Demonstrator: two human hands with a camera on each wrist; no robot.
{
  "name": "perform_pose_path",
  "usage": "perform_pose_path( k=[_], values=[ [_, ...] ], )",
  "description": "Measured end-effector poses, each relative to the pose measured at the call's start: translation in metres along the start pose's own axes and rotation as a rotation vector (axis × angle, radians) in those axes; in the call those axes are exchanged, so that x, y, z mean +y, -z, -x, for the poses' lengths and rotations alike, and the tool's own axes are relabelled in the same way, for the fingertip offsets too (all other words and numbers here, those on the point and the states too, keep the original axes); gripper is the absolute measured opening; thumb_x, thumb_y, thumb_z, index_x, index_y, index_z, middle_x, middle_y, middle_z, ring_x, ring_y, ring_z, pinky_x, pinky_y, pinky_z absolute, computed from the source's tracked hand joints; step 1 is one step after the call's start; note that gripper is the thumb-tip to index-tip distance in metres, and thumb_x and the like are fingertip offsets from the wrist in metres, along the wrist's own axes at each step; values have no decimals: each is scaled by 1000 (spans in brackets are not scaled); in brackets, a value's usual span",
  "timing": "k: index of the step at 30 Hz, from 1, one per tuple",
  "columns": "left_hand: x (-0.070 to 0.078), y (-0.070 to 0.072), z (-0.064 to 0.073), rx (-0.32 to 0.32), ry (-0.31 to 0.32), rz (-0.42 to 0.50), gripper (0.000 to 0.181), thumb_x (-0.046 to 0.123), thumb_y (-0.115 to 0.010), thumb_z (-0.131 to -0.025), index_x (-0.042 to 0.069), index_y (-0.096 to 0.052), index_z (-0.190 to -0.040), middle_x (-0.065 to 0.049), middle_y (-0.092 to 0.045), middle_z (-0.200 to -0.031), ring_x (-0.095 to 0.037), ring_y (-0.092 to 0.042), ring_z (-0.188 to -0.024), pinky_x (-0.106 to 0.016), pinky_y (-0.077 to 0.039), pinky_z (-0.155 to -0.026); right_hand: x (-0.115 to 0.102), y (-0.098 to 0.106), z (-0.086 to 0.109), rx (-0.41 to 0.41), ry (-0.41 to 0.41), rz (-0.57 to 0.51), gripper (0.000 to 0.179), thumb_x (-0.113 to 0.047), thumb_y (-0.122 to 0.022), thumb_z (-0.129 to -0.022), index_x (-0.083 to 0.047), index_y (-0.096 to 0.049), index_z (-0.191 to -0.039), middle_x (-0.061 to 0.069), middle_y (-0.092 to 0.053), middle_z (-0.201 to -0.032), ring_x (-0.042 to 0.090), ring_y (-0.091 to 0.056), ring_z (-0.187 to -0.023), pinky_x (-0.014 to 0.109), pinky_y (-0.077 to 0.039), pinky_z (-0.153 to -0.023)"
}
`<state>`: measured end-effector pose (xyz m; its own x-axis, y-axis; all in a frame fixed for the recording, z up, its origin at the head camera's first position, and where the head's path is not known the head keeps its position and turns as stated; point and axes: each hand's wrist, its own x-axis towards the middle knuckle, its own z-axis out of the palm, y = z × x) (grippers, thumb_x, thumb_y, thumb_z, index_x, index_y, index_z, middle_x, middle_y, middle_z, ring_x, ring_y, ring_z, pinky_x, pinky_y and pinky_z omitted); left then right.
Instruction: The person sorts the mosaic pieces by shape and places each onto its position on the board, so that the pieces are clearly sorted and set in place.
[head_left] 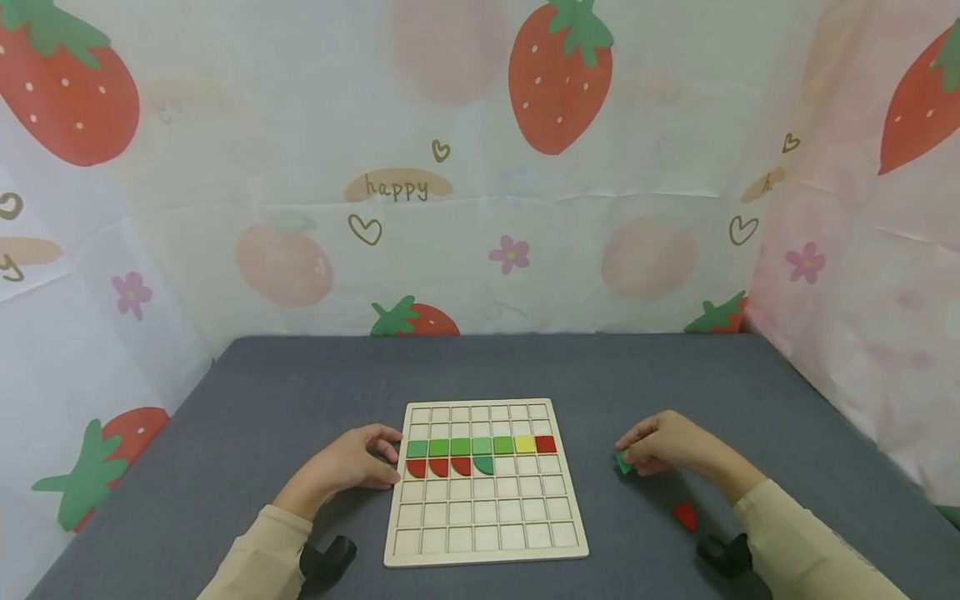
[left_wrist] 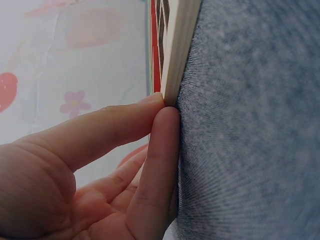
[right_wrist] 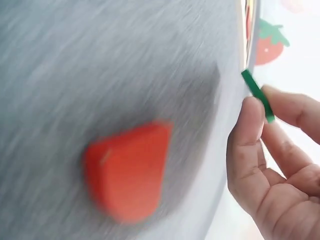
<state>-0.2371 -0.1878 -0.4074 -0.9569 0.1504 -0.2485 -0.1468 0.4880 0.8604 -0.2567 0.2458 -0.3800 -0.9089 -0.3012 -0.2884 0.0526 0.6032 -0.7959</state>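
Observation:
A light wooden grid board [head_left: 486,552] lies flat on the table, with one row of green, yellow and red square tiles and, below it, several red quarter-circle tiles and one green one. My left hand [head_left: 352,462] rests at the board's left side, thumb and fingertips touching its edge; in the left wrist view the fingertips [left_wrist: 167,117] meet at the wooden rim. To the right of the board, my right hand [head_left: 667,446] pinches a small green tile [right_wrist: 258,96] between thumb and fingers, seen edge-on in the right wrist view, its outline partly hidden.
A loose red quarter-circle tile [head_left: 684,516] lies on the dark grey table [head_left: 322,367], below my right hand. Black wrist straps [head_left: 328,563] show at both cuffs. A strawberry-printed cloth [head_left: 480,275] hangs behind the table and along both sides.

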Motion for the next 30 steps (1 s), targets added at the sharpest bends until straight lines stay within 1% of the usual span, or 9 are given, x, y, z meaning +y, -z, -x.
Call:
perform_pose_path(
  k=[6,11,15,20,23,26,30],
  values=[
    [1,0,2,-3,-7,-2,60,-6,-76,-79,-7,-51,-134,-11,-57,-96,-15,-63,-79,-32,-59,-72,-12,-11,-7,8,-16,39,25,-9,-63,-91,4,-73,-110,7,-73,-97,12,-67,-76,31,-59,-73],
    [1,0,2,-4,-9,1,60,-6,-75,-79,-8,-50,-134,-12,-56,-97,-14,-62,-79,-33,-59,-72,-17,-16,-12,-16,-2,15,23,-11,-63,-92,3,-72,-109,7,-73,-100,12,-67,-78,31,-59,-74],
    [2,0,2,-5,-9,2,60,-6,-75,-80,-8,-50,-134,-12,-56,-97,-14,-62,-79,-33,-59,-72,-21,-21,-15,-22,10,-28,23,-12,-65,-92,4,-70,-108,7,-73,-96,14,-69,-78,32,-60,-75],
    [0,0,1,-6,-9,8,59,-6,-75,-80,-8,-50,-134,-12,-56,-96,-14,-62,-78,-33,-59,-71,-27,-26,-21,2,-5,-74,22,-9,-68,-90,6,-70,-105,8,-75,-89,14,-70,-73,34,-61,-72],
    [-1,0,0,2,-3,12,58,-7,-75,-79,-7,-51,-133,-11,-56,-96,-15,-63,-77,-32,-59,-71,-32,-30,-24,24,-16,-73,20,-9,-71,-88,5,-72,-103,7,-75,-86,14,-69,-70,35,-61,-70],
    [-2,-1,-1,8,1,12,58,-8,-75,-79,-7,-52,-132,-11,-56,-95,-15,-62,-76,-32,-59,-70,-38,-34,-27,44,-19,-45,19,-11,-75,-86,2,-75,-100,6,-75,-82,14,-68,-67,35,-60,-68],
    [-2,-1,-1,1,-3,6,59,-8,-75,-79,-7,-51,-133,-12,-56,-96,-15,-62,-77,-32,-59,-71,-46,-41,-30,58,-18,-44,17,-10,-78,-83,1,-76,-96,6,-73,-78,12,-66,-64,33,-60,-65]
  ],
)
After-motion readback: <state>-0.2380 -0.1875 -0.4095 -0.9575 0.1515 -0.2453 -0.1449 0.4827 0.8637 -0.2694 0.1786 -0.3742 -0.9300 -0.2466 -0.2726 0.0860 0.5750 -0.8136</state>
